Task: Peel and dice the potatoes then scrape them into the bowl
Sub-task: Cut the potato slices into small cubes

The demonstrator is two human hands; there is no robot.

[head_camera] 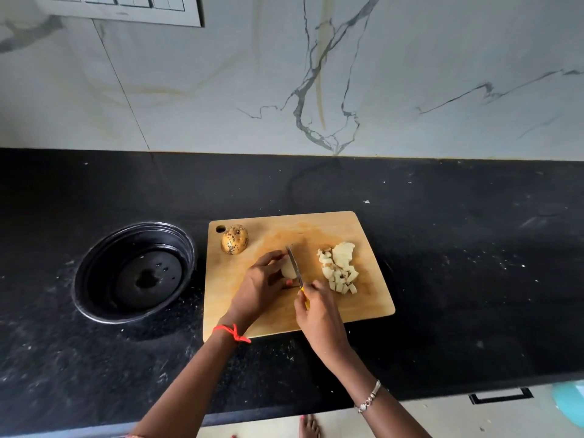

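A wooden cutting board (271, 314) lies on the black counter. My left hand (259, 286) grips a peeled potato piece (288, 269) on the board. My right hand (316, 314) holds a yellow-handled knife (295, 263), its blade standing against the right side of that piece. A pile of diced potato (339, 268) lies at the board's right. An unpeeled, speckled potato (234, 239) sits at the board's far left corner. A black bowl (134, 271) stands left of the board, with a few drops inside and no potato.
The black stone counter (458, 263) stretches to both sides, backed by a white marble wall (316, 74). The counter's front edge runs below my arms; a drawer handle (501, 396) and a bare foot (311, 426) show beneath it.
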